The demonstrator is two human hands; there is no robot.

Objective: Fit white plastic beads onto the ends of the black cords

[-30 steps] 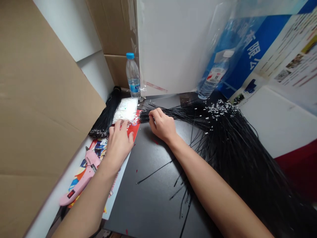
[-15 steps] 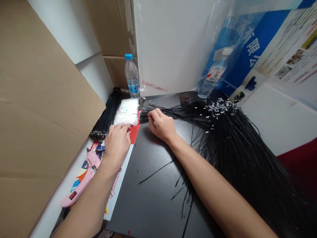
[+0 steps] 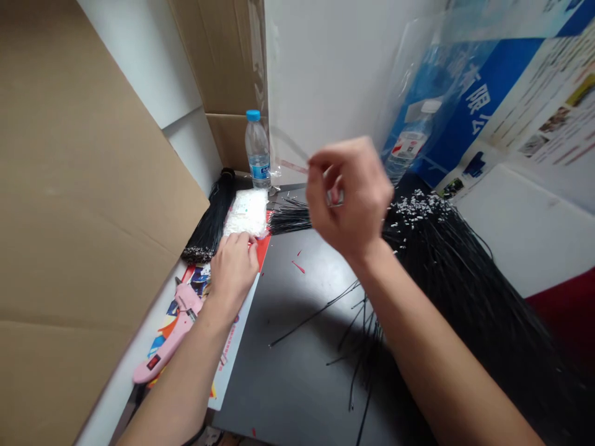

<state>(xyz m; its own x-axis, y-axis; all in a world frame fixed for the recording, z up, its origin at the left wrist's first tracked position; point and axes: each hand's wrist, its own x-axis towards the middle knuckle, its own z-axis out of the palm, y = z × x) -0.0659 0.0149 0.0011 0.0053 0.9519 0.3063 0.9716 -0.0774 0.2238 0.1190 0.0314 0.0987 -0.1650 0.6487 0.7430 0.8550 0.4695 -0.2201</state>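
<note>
My right hand is raised over the table, blurred by motion. Thumb and forefinger pinch a thin black wire, whose blurred end slants up to the left. Below and behind it lies a bundle of black wires with its ends towards the left. My left hand rests at the near edge of a clear bag of small white pieces. Its fingers are curled together, and whatever they may hold is hidden.
A pink glue gun lies left on a printed sheet. Water bottles stand behind. A large heap of black wires with white-tipped ends covers the right side. Cardboard closes in the left; another wire bundle lies beside it.
My right hand has lifted off the wire bundle, up and to the right, drawing out one wire. My left hand stays by the white bag. The view has shifted slightly.
</note>
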